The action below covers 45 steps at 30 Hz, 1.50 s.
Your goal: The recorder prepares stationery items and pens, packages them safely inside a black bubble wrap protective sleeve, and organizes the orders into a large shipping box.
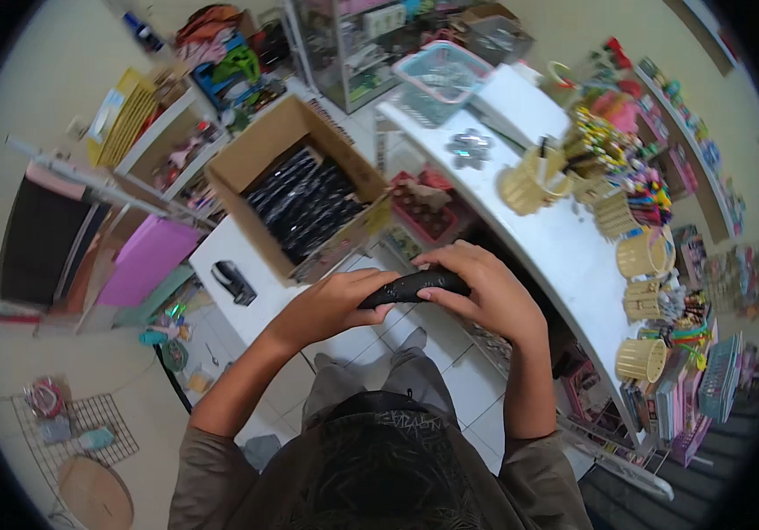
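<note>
My left hand (pixel 331 307) and my right hand (pixel 491 290) hold a long, rounded, black plastic-wrapped package (pixel 407 287) between them, in front of my body and above the tiled floor. The left fingers and thumb close round its left end. Its right end is gripped between my right thumb and fingers. What lies inside the wrapping is hidden. Beyond the hands, to the left, stands an open cardboard box (pixel 251 146) with several shiny black packages (pixel 302 205) lying in rows inside.
The box rests on a white table (pixel 264 320), beside a black tape dispenser or stapler-like tool (pixel 234 283). To the right runs a white counter (pixel 521 231) with cream baskets (pixel 641 359), a clear plastic basket (pixel 441 75) and stationery. A glass cabinet (pixel 344 53) stands at the back.
</note>
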Motion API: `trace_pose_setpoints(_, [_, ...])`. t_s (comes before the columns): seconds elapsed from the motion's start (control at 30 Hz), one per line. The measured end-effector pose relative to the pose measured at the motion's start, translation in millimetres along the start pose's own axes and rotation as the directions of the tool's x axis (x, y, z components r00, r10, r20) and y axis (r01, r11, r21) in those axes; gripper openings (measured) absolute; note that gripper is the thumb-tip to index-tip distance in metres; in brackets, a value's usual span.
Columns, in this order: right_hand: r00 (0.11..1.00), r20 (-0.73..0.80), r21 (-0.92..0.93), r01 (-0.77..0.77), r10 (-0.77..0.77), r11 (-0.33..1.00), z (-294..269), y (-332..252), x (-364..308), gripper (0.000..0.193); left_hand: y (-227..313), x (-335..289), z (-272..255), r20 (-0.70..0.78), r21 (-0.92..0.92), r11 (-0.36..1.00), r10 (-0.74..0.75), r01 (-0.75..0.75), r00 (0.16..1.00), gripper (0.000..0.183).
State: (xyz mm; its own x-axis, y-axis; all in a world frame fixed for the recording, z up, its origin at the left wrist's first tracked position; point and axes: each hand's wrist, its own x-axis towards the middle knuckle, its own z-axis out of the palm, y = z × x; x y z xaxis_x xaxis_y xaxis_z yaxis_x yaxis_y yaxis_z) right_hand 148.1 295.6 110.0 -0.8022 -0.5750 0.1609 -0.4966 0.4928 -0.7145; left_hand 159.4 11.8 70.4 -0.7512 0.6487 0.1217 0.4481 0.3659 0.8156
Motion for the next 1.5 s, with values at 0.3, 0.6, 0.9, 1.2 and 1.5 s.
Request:
trace_pose_setpoints(0.3, [0.975,0.158,0.262,0.114,-0.159,0.958,185.2,-45.5,123.7,0.053,-84.2,-214.2,-17.4,-0.132,-0.635,0.692,-0.535,0.343,0.835,0.042])
trace_pose_setpoints(0.6, [0.952,0.157,0.658,-0.3,0.264,0.691,396.7,-48.2,160.1,0.063,-178.3,-319.2,6.4,-0.357,-0.87,0.483,-0.757,0.101,0.547,0.025])
trace_pose_setpoints(0.9, [0.903,0.29,0.397,-0.416,0.318,0.818,529.2,86.8,187.2,0.029,-259.5,-322.9,43.5,-0.368,-0.893,0.435,-0.857,0.12,0.361,0.021])
trace_pose_setpoints(1.2, [0.872,0.321,0.304,-0.465,0.37,0.832,561.1,77.1,212.7,0.021,-305.7,-310.5,64.1,-0.334,-0.933,0.342,-0.938,0.107,0.089,0.028])
trace_pose_setpoints(1.5, [0.625,0.61,0.415,-0.776,0.487,0.475,544.0,65.7,213.2,0.015,-317.0,-297.9,83.0,-0.379,-0.922,0.38,-0.925,0.07,0.022,0.026])
